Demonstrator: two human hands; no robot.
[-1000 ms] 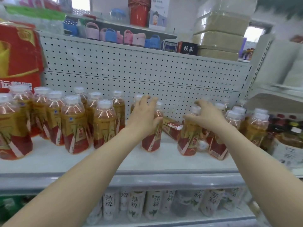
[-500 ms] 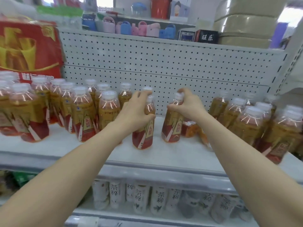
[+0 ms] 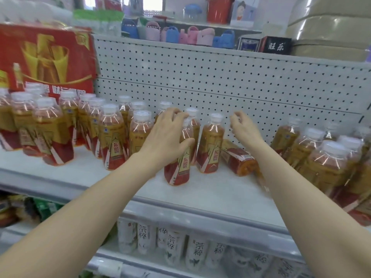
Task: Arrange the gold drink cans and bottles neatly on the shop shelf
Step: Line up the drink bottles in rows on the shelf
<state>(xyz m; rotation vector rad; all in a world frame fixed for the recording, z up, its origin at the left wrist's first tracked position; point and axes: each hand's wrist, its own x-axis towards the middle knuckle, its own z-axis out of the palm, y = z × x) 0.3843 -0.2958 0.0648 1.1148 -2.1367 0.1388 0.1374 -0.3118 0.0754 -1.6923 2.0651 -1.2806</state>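
Left hand (image 3: pixel 168 135) fingers wrap an upright gold bottle (image 3: pixel 178 167) mid-shelf. Right hand (image 3: pixel 243 127) is loosely curled and empty, beside a second upright bottle (image 3: pixel 210 145). Tipped bottle (image 3: pixel 237 157) lies under the right wrist. Left cluster (image 3: pixel 112 141) and right cluster (image 3: pixel 325 163) crowd both sides. White shelf (image 3: pixel 200 195), pegboard (image 3: pixel 220 83) behind; front strip free.

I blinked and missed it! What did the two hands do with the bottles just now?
The right hand brought the middle bottle over beside the front bottle, stood it upright and let go; it now hovers just right of it, holding nothing. The left hand still grips the front bottle. The fallen bottle still lies on its side on the shelf.
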